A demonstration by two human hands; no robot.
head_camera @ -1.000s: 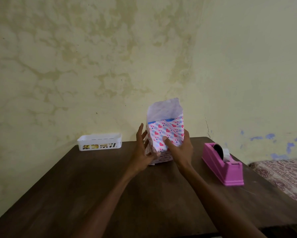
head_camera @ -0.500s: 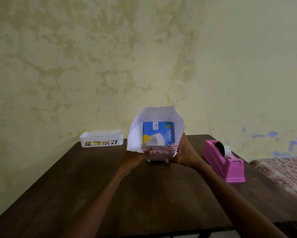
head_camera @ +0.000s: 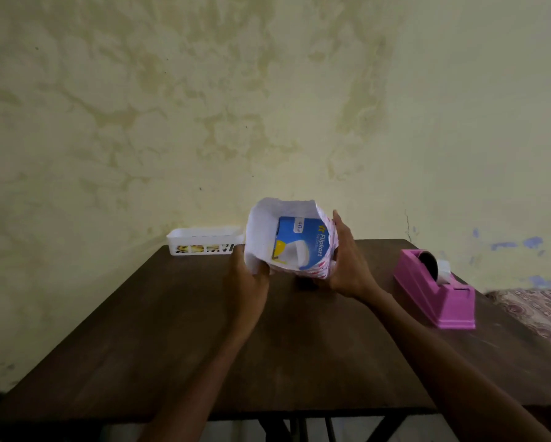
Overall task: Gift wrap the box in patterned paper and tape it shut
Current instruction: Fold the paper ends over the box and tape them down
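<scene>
A blue box [head_camera: 299, 242] with a white and yellow picture sits inside a sleeve of patterned paper [head_camera: 261, 231], white inside and printed with pink hearts outside. The open end of the sleeve faces me, tilted up off the dark wooden table [head_camera: 268, 339]. My left hand [head_camera: 247, 275] grips the lower left edge of the paper, its fingers hidden behind it. My right hand [head_camera: 347, 260] lies with straight fingers against the right side of the wrapped box.
A pink tape dispenser [head_camera: 437, 291] with a roll of clear tape stands on the table to the right. A white slotted basket [head_camera: 204, 240] sits at the back left edge against the stained wall. A patterned cloth [head_camera: 542, 311] lies beyond the table's right side.
The wrapped box has been tipped from upright toward me, so its open end and the blue box now show. Both hands shifted to its sides, and it turned slightly clockwise.
</scene>
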